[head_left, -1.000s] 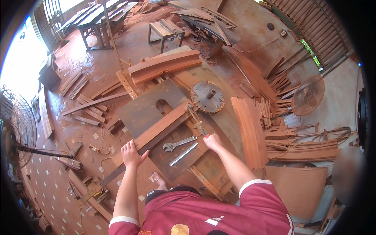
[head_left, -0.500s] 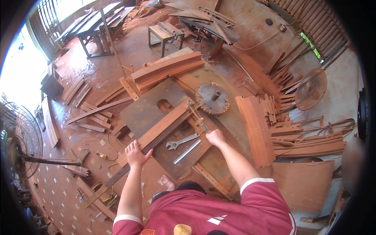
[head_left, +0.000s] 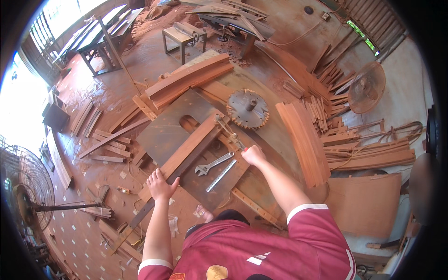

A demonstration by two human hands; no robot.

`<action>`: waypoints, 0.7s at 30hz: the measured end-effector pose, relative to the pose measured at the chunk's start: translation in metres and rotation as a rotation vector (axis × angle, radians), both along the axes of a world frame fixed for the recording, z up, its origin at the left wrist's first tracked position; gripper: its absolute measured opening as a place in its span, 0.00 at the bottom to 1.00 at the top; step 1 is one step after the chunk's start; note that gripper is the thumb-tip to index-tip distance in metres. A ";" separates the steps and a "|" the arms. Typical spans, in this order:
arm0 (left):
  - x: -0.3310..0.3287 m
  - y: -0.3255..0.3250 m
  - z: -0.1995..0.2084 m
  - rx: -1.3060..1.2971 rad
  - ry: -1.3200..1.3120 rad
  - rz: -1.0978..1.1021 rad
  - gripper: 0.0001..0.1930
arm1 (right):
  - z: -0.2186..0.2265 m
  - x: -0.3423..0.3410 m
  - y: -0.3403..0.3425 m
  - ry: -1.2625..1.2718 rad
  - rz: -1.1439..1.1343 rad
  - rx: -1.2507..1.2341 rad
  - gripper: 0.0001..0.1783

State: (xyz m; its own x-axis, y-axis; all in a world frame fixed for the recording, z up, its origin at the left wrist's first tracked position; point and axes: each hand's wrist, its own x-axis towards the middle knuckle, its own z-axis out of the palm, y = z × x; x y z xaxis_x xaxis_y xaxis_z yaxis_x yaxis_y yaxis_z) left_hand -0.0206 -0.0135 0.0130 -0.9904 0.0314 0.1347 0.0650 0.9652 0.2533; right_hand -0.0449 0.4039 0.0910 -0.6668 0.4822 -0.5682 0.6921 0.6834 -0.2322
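My left hand (head_left: 162, 186) lies over the near end of a long reddish wooden bar (head_left: 189, 147), fingers loosely spread, thumb apart. The bar slants away across a grey metal worktop (head_left: 163, 128). To its right lie a steel ruler (head_left: 220, 176) and, just beyond, an adjustable wrench (head_left: 214, 164). My right hand (head_left: 253, 155) is closed around the handle of a metal clamp (head_left: 233, 136) at the bar's far end. Farther off are a toothed circular blade (head_left: 239, 105) lying flat and thick curved timbers (head_left: 186, 81).

Wooden bar (head_left: 189, 147) — reddish, diagonal across tabletop (head_left: 161, 132) | plier-like tool (head_left: 229, 132) — at bar's far end
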 end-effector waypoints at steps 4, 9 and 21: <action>-0.002 0.002 0.001 -0.007 0.008 -0.007 0.51 | -0.007 0.001 0.003 0.015 -0.016 -0.012 0.26; -0.001 0.004 0.001 -0.047 0.013 -0.011 0.50 | -0.014 0.001 0.006 0.036 -0.024 -0.030 0.26; 0.003 0.004 0.002 -0.034 -0.018 -0.017 0.51 | -0.015 0.003 0.007 0.031 -0.029 -0.018 0.26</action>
State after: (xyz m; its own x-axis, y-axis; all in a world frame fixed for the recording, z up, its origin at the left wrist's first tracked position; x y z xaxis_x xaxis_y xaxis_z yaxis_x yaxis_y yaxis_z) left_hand -0.0180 -0.0093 0.0145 -0.9919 0.0522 0.1158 0.0770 0.9721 0.2216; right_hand -0.0418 0.4106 0.0762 -0.6698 0.4920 -0.5562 0.7042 0.6585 -0.2656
